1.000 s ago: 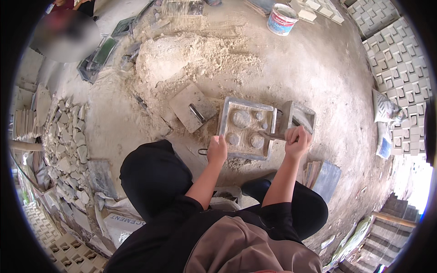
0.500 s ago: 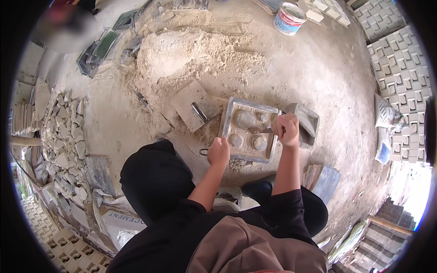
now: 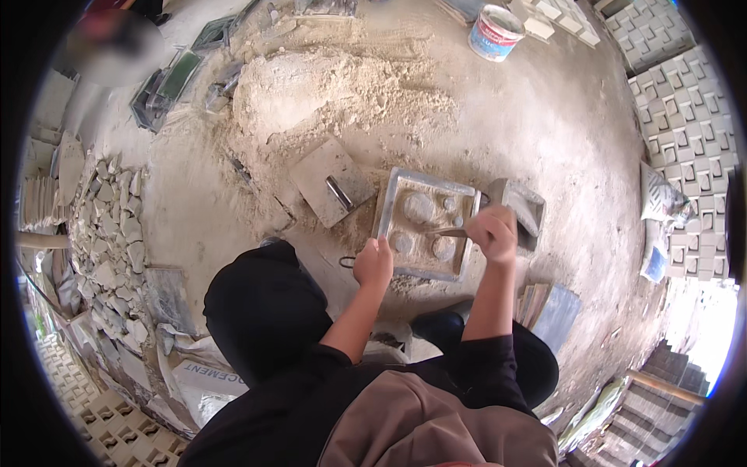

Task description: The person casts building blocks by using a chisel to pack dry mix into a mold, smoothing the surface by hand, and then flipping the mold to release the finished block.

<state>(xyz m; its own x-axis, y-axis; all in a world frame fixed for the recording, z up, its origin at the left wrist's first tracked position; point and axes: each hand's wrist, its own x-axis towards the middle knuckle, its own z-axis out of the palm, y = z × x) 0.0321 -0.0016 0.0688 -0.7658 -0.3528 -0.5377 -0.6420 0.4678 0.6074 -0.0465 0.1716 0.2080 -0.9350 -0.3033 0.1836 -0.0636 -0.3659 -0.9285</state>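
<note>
A square grey metal mould (image 3: pixel 445 275) lies on the ground before me, slightly turned. Pale powder covers its bed around several raised round discs, the largest a grey disc (image 3: pixel 419 208). My left hand (image 3: pixel 373 262) is closed on the mould's left rim near the lower corner, beside a wire loop handle (image 3: pixel 347 262). Over the right side of the mould, my right hand (image 3: pixel 493 233) is closed round a small trowel (image 3: pixel 448 232), whose narrow pointed blade reaches left to the powder between the discs. The trowel's handle is hidden in my fist.
A square plate (image 3: pixel 315 183) with a metal cylinder (image 3: pixel 340 193) lies left of the mould, a grey trough-like block (image 3: pixel 520 210) right of it. Beyond is a powder heap (image 3: pixel 288 93) and a bucket (image 3: pixel 496 33). Rubble (image 3: pixel 109 233) lies left; pale blocks (image 3: pixel 685 117) are stacked right.
My right hand has shifted slightly right and toward me, and more of the trowel's blade shows. My left hand stays on the rim.
</note>
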